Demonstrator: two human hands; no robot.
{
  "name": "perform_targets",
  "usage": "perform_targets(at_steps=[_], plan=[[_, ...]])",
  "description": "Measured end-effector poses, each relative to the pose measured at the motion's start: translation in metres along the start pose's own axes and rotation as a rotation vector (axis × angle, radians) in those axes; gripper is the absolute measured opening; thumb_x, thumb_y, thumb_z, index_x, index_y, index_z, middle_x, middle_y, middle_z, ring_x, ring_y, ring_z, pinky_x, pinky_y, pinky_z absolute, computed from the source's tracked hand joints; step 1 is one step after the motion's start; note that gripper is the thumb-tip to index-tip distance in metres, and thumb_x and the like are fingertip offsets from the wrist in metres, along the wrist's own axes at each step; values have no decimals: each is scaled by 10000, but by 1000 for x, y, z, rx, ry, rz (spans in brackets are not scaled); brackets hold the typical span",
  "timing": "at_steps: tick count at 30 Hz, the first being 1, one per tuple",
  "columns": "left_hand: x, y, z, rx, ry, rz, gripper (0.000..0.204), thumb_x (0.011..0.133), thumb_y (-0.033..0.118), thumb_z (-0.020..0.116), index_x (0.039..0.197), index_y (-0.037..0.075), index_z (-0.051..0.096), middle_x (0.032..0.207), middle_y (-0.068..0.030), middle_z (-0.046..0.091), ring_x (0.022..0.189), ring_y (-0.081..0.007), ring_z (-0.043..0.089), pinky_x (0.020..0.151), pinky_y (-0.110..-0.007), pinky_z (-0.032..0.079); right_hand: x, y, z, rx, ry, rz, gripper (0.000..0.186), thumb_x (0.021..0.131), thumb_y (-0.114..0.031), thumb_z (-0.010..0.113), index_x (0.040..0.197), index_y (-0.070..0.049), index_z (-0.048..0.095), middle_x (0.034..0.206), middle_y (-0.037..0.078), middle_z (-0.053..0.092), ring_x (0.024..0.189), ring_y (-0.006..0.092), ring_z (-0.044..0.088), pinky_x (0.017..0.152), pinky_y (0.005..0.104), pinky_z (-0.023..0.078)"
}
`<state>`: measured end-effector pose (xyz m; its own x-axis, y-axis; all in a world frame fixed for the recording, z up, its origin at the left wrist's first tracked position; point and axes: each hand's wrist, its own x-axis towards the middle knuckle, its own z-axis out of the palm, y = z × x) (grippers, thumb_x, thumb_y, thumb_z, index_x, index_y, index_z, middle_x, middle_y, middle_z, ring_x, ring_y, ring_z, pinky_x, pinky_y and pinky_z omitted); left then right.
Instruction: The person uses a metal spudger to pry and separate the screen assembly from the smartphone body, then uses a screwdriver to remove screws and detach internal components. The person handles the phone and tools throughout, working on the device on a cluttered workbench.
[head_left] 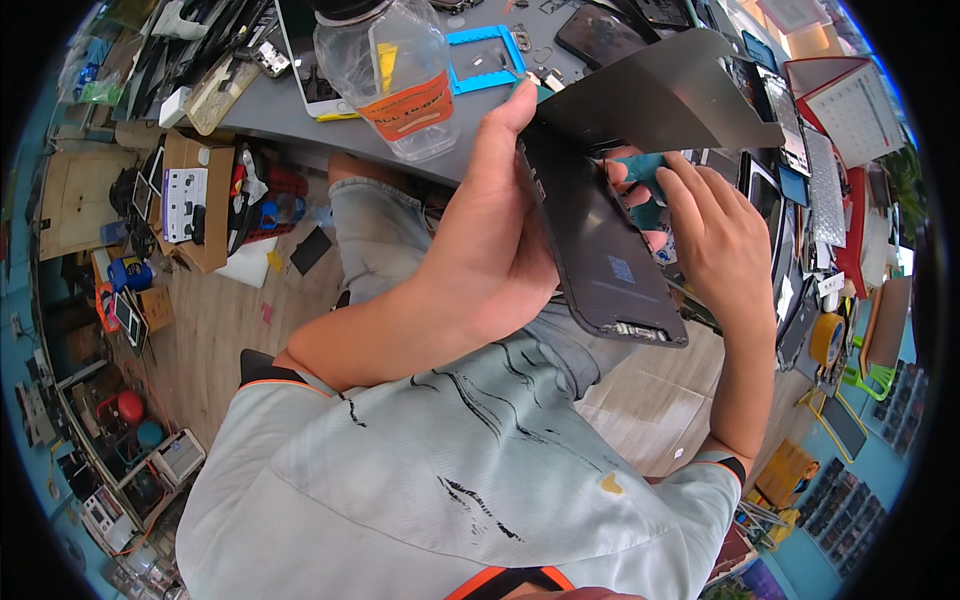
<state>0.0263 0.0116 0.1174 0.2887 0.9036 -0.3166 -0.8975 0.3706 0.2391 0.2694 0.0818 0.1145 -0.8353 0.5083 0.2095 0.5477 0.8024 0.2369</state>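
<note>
My left hand (505, 215) is closed round a black phone screen panel (600, 230), its thumb along the upper left edge and fingertips showing at the right edge. The panel is tilted above my lap. A thin, dark, glossy sheet (660, 90) stands up from the panel's upper end; how it is joined cannot be made out. My right hand (715, 225) is at the panel's right edge, fingers bent together against a teal piece (642, 168). The sheet and panel partly hide what the right fingertips grip.
On the grey desk (300, 125) stand a clear plastic jar (395, 85) with an orange label, a blue frame (483, 60) and phone parts. Stacked devices crowd the right, beside yellow tape (827, 338). An opened cardboard box (195, 200) is at left.
</note>
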Motion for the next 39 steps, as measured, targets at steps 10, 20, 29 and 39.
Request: perform_targets(at_steps=[10,20,29,39], plan=[[6,-1,-3,-35,3,-9,631,1122,627,473,1291,47,656,1021,-77,701,990,-254,728,955,-562,647,-7,16,4,-118,47,-203,423,851,-155,671,1244,1,656,1350,223,690,1184,369,710,1001,454,605],[7,-3,-1,-81,59,-21,623,1127,615,478,1269,33,649,1002,-70,704,983,-272,735,937,-555,644,-26,32,-8,122,174,12,343,871,-30,694,1205,41,668,1296,229,733,1119,380,754,969,424,623],[10,-7,-4,-67,80,-37,628,1094,632,528,1267,45,667,1022,-72,740,1010,-293,752,925,-539,650,-75,23,-42,1023,749,100,265,1151,-110,531,1343,58,601,1243,391,694,1145,462,743,930,606,669],[7,-11,-3,40,53,22,578,1110,609,518,1247,73,686,1006,-40,762,957,-186,772,865,-414,678,-5,-26,-18,1119,667,85,258,999,35,720,1247,78,670,1175,363,747,1096,444,776,962,493,639]])
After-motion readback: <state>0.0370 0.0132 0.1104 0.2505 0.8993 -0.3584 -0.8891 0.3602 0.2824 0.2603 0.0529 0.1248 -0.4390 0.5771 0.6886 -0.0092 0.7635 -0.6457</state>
